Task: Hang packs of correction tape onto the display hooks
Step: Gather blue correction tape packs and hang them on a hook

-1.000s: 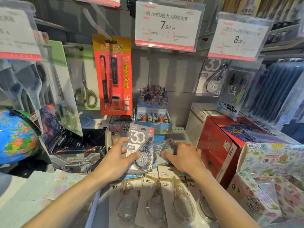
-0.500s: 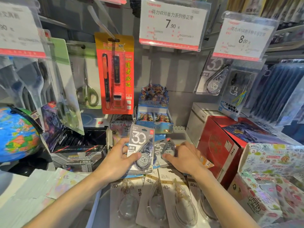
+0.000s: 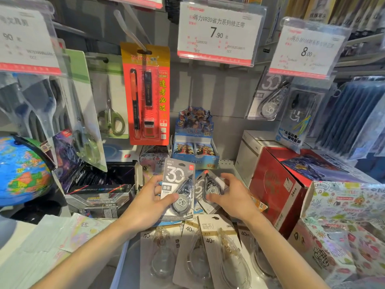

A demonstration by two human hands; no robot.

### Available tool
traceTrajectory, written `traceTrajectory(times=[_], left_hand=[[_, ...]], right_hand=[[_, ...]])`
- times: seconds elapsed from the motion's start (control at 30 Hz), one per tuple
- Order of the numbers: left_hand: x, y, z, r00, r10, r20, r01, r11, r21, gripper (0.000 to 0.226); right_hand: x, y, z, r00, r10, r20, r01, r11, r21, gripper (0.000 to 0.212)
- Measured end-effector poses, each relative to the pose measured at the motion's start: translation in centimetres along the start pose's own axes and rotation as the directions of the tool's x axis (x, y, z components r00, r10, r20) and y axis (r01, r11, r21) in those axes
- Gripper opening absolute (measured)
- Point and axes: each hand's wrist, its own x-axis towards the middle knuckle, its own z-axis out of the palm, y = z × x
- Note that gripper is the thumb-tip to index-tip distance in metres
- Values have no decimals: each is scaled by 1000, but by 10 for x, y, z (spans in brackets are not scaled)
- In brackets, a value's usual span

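Observation:
My left hand point(image 3: 149, 202) grips a grey "30" correction tape pack point(image 3: 179, 187), held upright over the shelf, thumb across its front. Just to its right, my right hand point(image 3: 232, 197) pinches a second grey pack point(image 3: 209, 187), tilted and lifted off the pile. Several white "40m" correction tape packs point(image 3: 210, 249) lie flat below both hands. One "30" pack point(image 3: 268, 99) hangs on a hook at the upper right, under the 8.00 price tag point(image 3: 306, 49). The hook under the 7.90 price tag point(image 3: 218, 32) is hidden behind the tag.
A red pen-set card point(image 3: 146, 94) and scissors packs point(image 3: 110, 113) hang at the left. A globe point(image 3: 20, 172) sits far left. A blue card box point(image 3: 194, 147) stands at the back, a red box point(image 3: 277, 184) and patterned boxes point(image 3: 341, 215) on the right.
My right hand has picked up the second grey pack from the pile and raised it. My left hand keeps its pack, lifted slightly.

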Motion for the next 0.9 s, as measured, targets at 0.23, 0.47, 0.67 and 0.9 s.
traceTrajectory(times=[0.23, 0.47, 0.67, 0.9], left_hand=[[-1, 1, -1, 1000, 0, -4, 0, 1000, -11, 51], [3, -5, -2, 1000, 5, -17, -5, 1000, -25, 51], [6, -4, -1, 998, 34, -44, -36, 998, -55, 43], [-5, 8, 0, 996, 88, -16, -89, 989, -115, 38]], right_hand=[[12, -9, -19, 975, 219, -33, -183, 880, 438, 58], [-10, 6, -31, 952, 305, 6, -228, 695, 682, 44], [-44, 14, -18, 978, 205, -34, -81, 527, 846, 42], [-66, 9, -11, 995, 76, -65, 12, 549, 836, 41]])
